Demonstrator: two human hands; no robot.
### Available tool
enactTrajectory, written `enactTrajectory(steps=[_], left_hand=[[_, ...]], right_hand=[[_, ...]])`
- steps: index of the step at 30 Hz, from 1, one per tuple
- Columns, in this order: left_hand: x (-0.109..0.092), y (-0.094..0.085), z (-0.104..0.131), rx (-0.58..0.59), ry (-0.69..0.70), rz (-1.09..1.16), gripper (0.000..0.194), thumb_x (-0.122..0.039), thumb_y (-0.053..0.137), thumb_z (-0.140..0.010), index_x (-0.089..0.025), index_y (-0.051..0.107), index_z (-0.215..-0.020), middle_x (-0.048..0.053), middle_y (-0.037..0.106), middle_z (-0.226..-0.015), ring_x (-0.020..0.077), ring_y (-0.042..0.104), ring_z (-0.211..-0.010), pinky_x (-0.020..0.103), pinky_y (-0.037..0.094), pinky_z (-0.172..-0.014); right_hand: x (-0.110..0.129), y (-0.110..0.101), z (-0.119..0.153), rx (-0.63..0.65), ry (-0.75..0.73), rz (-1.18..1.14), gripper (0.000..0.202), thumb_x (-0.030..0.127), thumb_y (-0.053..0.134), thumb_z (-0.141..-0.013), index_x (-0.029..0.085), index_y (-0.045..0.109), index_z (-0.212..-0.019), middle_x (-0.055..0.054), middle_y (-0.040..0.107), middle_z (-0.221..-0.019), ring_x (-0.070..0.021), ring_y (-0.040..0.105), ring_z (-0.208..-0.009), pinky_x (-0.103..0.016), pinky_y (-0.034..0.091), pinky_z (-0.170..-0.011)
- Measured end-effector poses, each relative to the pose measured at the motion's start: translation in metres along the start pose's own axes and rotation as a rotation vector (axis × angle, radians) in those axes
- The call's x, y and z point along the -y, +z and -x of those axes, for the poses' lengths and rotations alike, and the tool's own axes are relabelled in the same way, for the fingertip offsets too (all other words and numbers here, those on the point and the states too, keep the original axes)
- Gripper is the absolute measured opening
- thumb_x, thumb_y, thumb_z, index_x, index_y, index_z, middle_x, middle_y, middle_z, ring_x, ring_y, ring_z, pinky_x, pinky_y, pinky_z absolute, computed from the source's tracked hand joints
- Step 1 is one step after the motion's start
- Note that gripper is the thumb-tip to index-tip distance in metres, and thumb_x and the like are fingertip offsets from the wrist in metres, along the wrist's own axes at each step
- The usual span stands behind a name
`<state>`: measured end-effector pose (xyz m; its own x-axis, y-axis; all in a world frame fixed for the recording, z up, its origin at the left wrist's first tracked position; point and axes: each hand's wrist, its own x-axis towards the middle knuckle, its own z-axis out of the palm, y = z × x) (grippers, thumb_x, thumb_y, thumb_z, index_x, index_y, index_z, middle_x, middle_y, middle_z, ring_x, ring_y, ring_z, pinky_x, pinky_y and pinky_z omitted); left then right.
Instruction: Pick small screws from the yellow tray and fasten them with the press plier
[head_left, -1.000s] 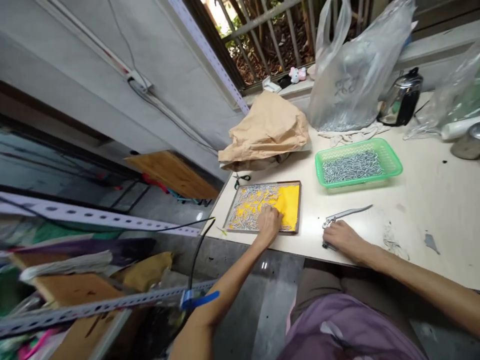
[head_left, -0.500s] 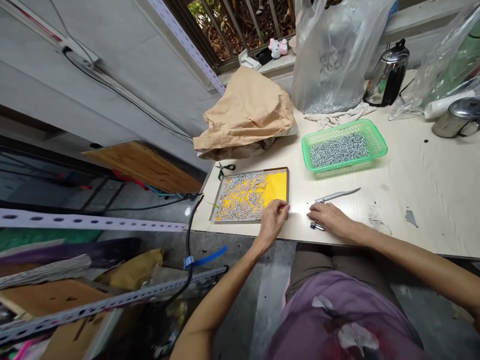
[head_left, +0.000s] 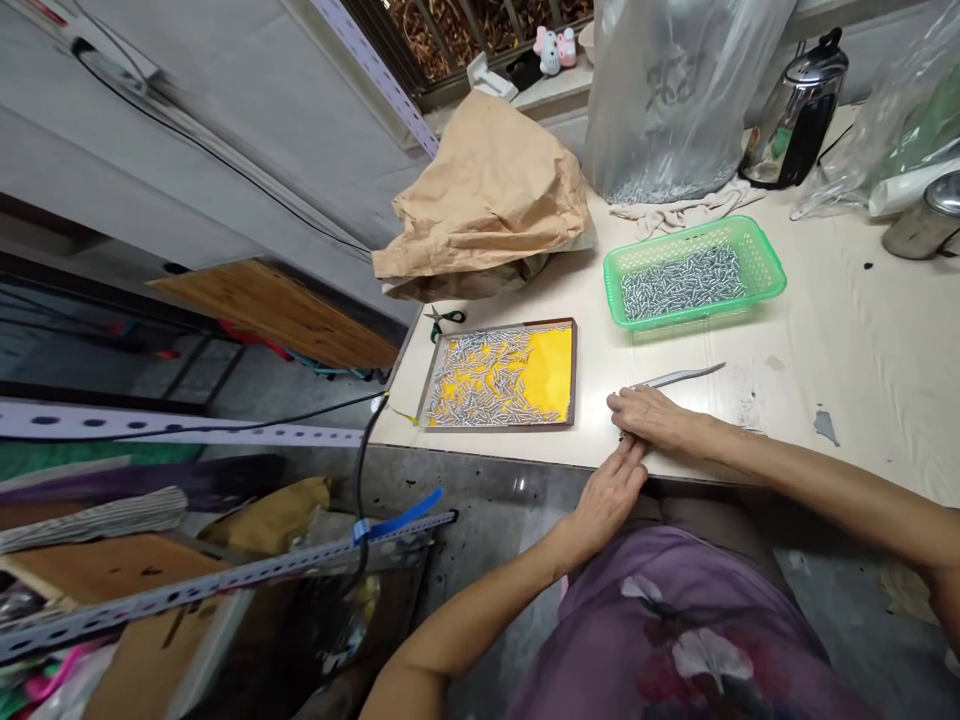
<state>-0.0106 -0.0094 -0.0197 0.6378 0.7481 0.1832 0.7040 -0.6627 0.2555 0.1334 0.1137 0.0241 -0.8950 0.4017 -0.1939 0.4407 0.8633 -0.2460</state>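
My left hand (head_left: 615, 487) is at the table's front edge, its fingers held together and reaching under the fingers of my right hand (head_left: 652, 415). My right hand is closed, knuckles up, above the tabletop. Whatever the fingers hold is hidden; a bit of a small dark metal piece shows beneath them. Just beyond my right hand lies a long, pointed grey metal tool (head_left: 686, 375), its near end covered by that hand. To the left stands a shallow tray (head_left: 575, 375) with a yellow bottom, strewn with small silver metal pins (head_left: 480, 385).
A green plastic basket (head_left: 769, 285) of similar metal pieces stands farther back. Behind are a brown paper bag (head_left: 487, 190), a clear plastic bag (head_left: 667, 100) and a kettle (head_left: 799, 110). Green-handled scissors (head_left: 446, 320) lie by the tray. A perforated metal rail (head_left: 225, 590) runs lower left.
My left hand has moved from the tray's near right corner rightward to meet my right hand. My right hand now covers most of the small metal piece. The view has shifted slightly.
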Motion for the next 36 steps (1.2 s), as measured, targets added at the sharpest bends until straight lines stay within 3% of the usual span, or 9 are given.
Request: enactTrajectory(steps=[2,4,9,11,15,19,25,32,36], left_hand=[[-0.001,0.001,0.002,0.026,0.018,-0.002,0.036,-0.014,0.024,-0.098,-0.011,0.06,-0.103,0.017,0.048,-0.145,0.0238,0.028,-0.146,0.042,0.047,-0.11],[-0.003,0.0,0.003,0.023,0.002,0.028,0.036,-0.014,0.025,-0.098,-0.012,0.061,-0.102,0.017,0.05,-0.144,0.0242,0.031,-0.145,0.042,0.047,-0.109],[-0.004,-0.019,-0.005,-0.167,-0.231,0.25,0.021,-0.024,0.045,-0.097,-0.017,0.064,-0.095,0.015,0.066,-0.118,0.0229,0.06,-0.115,0.038,0.054,-0.093],[0.003,-0.029,-0.014,-0.233,-0.424,0.373,0.018,-0.027,0.052,-0.093,-0.017,0.067,-0.092,0.011,0.069,-0.098,0.0193,0.064,-0.093,0.032,0.055,-0.081],[0.027,-0.036,-0.041,-0.132,-0.787,0.696,0.016,-0.027,0.06,-0.084,-0.015,0.069,-0.079,0.003,0.067,-0.072,0.0119,0.058,-0.065,0.022,0.048,-0.062],[0.044,-0.031,-0.062,0.008,-0.988,0.831,0.019,-0.031,0.065,-0.074,-0.013,0.068,-0.072,0.0,0.062,-0.059,0.0089,0.051,-0.053,0.019,0.039,-0.052],[0.046,-0.033,-0.071,0.146,-1.077,0.876,0.022,-0.034,0.069,-0.067,-0.012,0.068,-0.068,-0.007,0.05,-0.048,0.0037,0.033,-0.041,0.019,0.026,-0.045],[0.046,-0.034,-0.073,0.28,-1.081,0.752,0.019,-0.031,0.065,-0.071,-0.013,0.065,-0.065,-0.009,0.041,-0.041,0.0039,0.032,-0.036,0.019,0.023,-0.041],[0.047,-0.035,-0.074,0.334,-1.06,0.751,0.021,-0.031,0.064,-0.073,-0.013,0.063,-0.063,-0.009,0.04,-0.04,0.0042,0.033,-0.034,0.019,0.025,-0.039]], right_hand=[[0.003,-0.004,-0.011,0.006,0.034,-0.075,0.017,0.013,0.05,-0.091,0.014,0.067,-0.09,-0.009,0.063,-0.1,-0.0181,0.057,-0.087,-0.032,0.038,-0.071],[0.006,-0.012,-0.019,-0.094,0.091,-0.211,0.019,0.015,0.047,-0.094,0.014,0.065,-0.097,-0.007,0.064,-0.1,-0.015,0.058,-0.08,-0.029,0.04,-0.069],[-0.014,-0.058,-0.014,-0.726,0.179,-0.302,0.028,0.025,0.036,-0.1,0.015,0.061,-0.11,-0.007,0.062,-0.101,-0.0155,0.057,-0.091,-0.03,0.045,-0.079],[-0.038,-0.078,-0.003,-0.822,0.299,-0.201,0.03,0.026,0.035,-0.1,0.017,0.061,-0.112,-0.008,0.061,-0.105,-0.0169,0.057,-0.092,-0.033,0.045,-0.079],[-0.075,-0.081,0.032,-0.739,0.561,-0.05,0.033,0.028,0.037,-0.098,0.018,0.06,-0.119,-0.012,0.058,-0.113,-0.0216,0.057,-0.091,-0.034,0.046,-0.07],[-0.051,-0.037,0.073,-0.517,0.525,-0.106,0.033,0.03,0.04,-0.097,0.019,0.062,-0.12,-0.012,0.06,-0.109,-0.0205,0.06,-0.084,-0.033,0.048,-0.065],[0.011,0.022,0.105,-0.28,0.489,-0.209,0.027,0.032,0.051,-0.094,0.02,0.061,-0.116,-0.009,0.062,-0.103,-0.0178,0.062,-0.079,-0.027,0.045,-0.062],[0.016,0.035,0.102,-0.239,0.552,-0.217,0.023,0.015,0.042,-0.094,0.017,0.062,-0.105,-0.008,0.061,-0.093,-0.017,0.059,-0.075,-0.027,0.035,-0.056],[0.014,0.035,0.102,-0.238,0.533,-0.205,0.022,0.019,0.044,-0.095,0.017,0.061,-0.109,-0.01,0.061,-0.098,-0.0192,0.059,-0.081,-0.028,0.039,-0.061]])
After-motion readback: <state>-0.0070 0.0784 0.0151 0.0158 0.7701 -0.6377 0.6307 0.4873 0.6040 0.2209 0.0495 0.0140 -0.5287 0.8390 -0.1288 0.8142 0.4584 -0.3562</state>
